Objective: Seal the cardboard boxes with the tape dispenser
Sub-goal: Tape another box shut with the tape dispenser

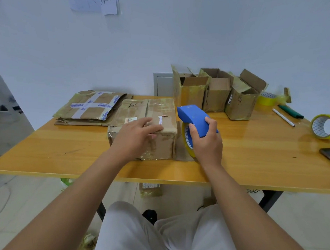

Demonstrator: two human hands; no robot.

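**While you brace the box, dispenser waits beside it**

Your left hand [139, 132] lies flat-fingered on the closed cardboard box [144, 127], pinning it mid-table. Your right hand [206, 141] grips the blue tape dispenser [194, 117] just right of it, likely poised to start a strip.

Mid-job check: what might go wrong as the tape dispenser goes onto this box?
The left hand lies flat on the closed brown cardboard box, where the tape may run, so fingers could get taped or nicked. The right hand grips the blue tape dispenser beside the box's right side; a hard pull might slide the box across the glossy wooden table.
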